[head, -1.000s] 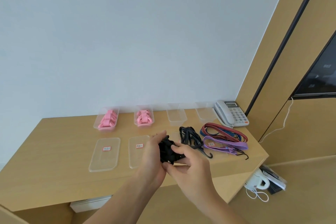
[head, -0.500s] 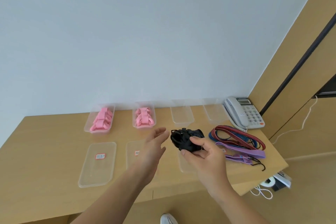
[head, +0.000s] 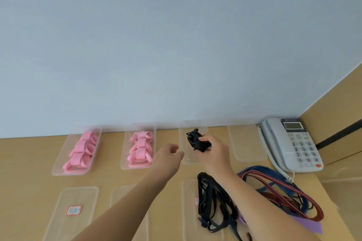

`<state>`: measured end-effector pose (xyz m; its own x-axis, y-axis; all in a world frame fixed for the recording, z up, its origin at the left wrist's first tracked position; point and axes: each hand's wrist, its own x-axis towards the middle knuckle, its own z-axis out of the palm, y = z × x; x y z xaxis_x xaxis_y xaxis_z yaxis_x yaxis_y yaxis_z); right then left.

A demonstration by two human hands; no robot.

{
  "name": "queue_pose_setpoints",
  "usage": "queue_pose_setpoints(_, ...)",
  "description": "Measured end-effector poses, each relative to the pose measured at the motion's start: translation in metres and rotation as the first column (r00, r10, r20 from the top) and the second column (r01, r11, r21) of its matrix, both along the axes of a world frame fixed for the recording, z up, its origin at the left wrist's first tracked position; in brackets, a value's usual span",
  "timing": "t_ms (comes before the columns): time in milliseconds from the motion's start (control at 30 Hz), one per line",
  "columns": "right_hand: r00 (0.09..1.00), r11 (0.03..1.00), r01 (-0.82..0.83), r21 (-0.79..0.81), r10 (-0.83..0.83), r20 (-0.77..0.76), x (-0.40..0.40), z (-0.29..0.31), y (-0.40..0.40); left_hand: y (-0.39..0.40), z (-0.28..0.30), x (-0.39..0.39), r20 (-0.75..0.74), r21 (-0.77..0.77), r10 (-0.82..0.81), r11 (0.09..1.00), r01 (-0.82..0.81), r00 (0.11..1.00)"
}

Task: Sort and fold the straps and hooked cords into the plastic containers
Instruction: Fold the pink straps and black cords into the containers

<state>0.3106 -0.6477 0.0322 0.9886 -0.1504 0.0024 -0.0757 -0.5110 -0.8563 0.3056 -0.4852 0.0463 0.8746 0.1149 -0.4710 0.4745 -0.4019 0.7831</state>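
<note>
Since half a second ago, carried forward: the folded black bundle (head: 197, 140), then in front of the chest, now over the third clear container (head: 193, 144) in the back row. Gripped by the right hand (head: 210, 149), thumb and curled fingers round it, not yet released. Trailing just beside the container's near left corner, the left hand (head: 169, 153), holding nothing, fingers loosely curled.

Likely trouble from here: springing open on release, since nothing but the grip keeps the folds together; a hook or loop catching the rim and leaving part of the bundle hanging over the wall; the light container sliding on the table (head: 29, 162) if nudged, unless steadied by the free hand.

Back row, left to right: two containers (head: 77, 150) (head: 138, 147) filled with folded pink straps (head: 83, 152), the third under the bundle and otherwise seemingly bare, the fourth container (head: 247, 143) bare as well. Nearer, flat lids (head: 73, 211), one bearing a red-edged label. Still unsorted: loose black hooked cords (head: 211, 199) across a lid, and a red, blue and purple tangle (head: 282, 193) to the right, beside a telephone (head: 291, 144).
</note>
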Motion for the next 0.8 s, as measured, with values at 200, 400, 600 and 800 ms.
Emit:
queue_pose_setpoints(200,0.987,0.974,-0.158,-0.159,0.157,-0.019,0.040,-0.034,-0.001,-0.012,-0.028,0.033,0.001,0.149,-0.059,0.987,0.058,0.998)
queue_pose_setpoints(400,0.895,0.726,-0.295,-0.621,0.438,0.086,0.055,-0.050,-0.007,-0.008,-0.041,0.043,0.034,0.202,-0.042,0.979,0.035,0.999)
queue_pose_setpoints(600,0.932,0.542,-0.210,-0.814,0.362,0.001,0.063,-0.047,-0.009,-0.007,-0.045,0.044,0.058,0.214,-0.052,0.976,0.038,0.997)
queue_pose_setpoints(800,0.918,0.489,-0.372,-0.789,0.322,-0.233,0.061,-0.041,0.001,-0.005,-0.044,0.041,0.088,0.234,-0.078,0.971,0.055,0.993)
